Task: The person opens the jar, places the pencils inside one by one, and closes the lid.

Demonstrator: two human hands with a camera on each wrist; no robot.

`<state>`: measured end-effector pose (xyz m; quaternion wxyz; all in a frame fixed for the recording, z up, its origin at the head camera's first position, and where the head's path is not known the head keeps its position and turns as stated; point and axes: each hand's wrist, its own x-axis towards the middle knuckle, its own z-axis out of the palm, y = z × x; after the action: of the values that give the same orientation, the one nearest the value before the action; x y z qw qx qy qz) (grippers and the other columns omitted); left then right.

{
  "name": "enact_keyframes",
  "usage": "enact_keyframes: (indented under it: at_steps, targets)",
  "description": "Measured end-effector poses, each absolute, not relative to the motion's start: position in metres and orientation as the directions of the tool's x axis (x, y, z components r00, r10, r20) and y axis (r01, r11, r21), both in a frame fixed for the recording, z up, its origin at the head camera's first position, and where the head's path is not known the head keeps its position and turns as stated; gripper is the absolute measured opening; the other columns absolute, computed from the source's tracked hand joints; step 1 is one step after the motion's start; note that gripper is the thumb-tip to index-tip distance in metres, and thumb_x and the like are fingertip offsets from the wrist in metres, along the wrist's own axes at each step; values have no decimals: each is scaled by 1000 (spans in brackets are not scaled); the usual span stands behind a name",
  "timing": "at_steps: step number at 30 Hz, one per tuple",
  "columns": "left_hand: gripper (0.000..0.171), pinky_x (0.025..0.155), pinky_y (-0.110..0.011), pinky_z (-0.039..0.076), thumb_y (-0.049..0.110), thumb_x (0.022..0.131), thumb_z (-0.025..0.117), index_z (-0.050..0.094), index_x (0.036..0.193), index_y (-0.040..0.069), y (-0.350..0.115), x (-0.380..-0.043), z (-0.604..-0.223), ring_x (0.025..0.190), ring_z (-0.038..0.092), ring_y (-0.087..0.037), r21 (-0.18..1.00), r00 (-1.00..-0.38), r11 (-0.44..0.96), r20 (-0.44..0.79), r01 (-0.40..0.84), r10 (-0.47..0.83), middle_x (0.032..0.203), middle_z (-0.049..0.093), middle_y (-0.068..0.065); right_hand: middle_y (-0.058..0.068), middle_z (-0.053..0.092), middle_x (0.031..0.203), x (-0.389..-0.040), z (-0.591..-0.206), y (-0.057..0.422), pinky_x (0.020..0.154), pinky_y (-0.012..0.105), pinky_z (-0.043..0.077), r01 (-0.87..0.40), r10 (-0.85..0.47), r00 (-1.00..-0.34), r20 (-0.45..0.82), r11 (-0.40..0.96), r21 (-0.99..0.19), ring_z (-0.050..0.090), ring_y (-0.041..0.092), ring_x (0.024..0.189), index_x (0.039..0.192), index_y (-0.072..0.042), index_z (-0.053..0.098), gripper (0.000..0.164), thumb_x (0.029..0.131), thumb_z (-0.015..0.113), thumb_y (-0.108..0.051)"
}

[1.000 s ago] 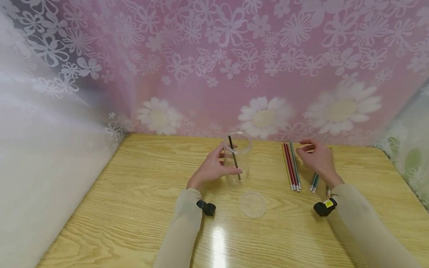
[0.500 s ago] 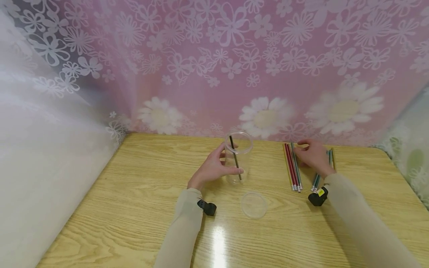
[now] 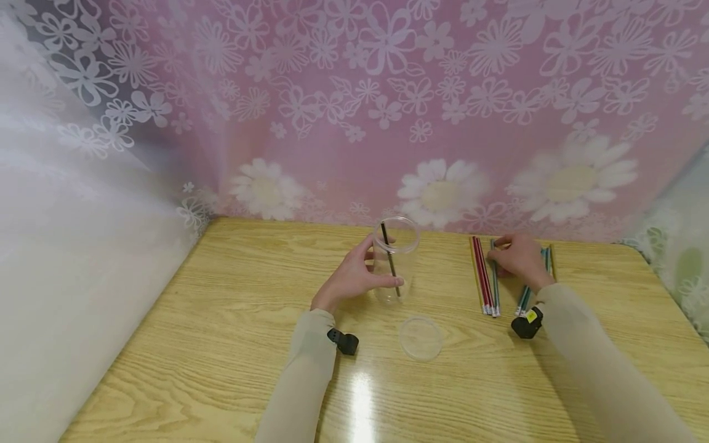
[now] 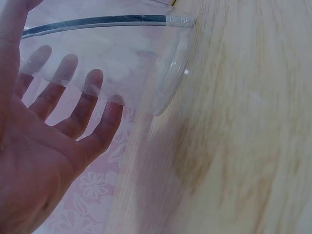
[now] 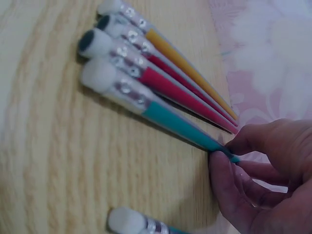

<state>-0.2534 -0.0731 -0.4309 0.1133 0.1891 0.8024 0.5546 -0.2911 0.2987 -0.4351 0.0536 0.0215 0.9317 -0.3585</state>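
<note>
My left hand [image 3: 354,275] holds a clear plastic cup [image 3: 408,264] upright, fingers spread behind it and thumb across the front. Inside the cup leans one dark pencil [image 3: 391,266], its metal ferrule low near the cup's base in the left wrist view. My right hand [image 3: 522,256] pinches a green pencil [image 5: 173,124] near its far end between thumb and forefinger; its white eraser points toward me. Alongside it on the table lie two red pencils [image 5: 180,93] and a yellow pencil [image 5: 183,61].
A round clear lid [image 3: 421,338] lies flat in front of the cup on the wooden table [image 3: 221,344]. More green pencils [image 3: 523,300] and a brownish pencil [image 3: 553,261] lie to the right, partly under the right hand. A pink flowered curtain [image 3: 332,147] hangs along the back edge.
My right hand has come left onto the green pencil and pinches it. That pencil's far end has shifted right, away from the red ones. The left hand and cup stay put.
</note>
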Motion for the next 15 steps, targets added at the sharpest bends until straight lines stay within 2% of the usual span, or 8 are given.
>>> enact_keyframes:
  at_steps: [6,11,15]
  targets:
    - [69,111,-51,45,39,78,90,52,132,56,-74,-253,-429,135,50,-24,931,-903,319,23,175,430,148,48,6,32,73,104,-287,-433,301,60,36,61,74,-3,-994,-110,720,-690,72,17,61,135,19,52,56,97,66,-20]
    - [70,112,-50,45,39,78,90,51,133,56,-74,-254,-430,135,50,-22,935,-903,313,19,169,429,148,48,7,35,71,109,-284,-432,303,60,37,62,99,29,-993,-111,699,-708,74,20,62,136,18,50,58,96,66,-22]
    - [73,113,-50,44,38,79,90,50,137,55,-74,-254,-432,135,50,-23,937,-899,301,27,174,437,149,47,7,33,73,104,-282,-432,306,62,40,62,95,62,-995,-72,710,-697,74,21,60,139,17,48,62,97,67,-24]
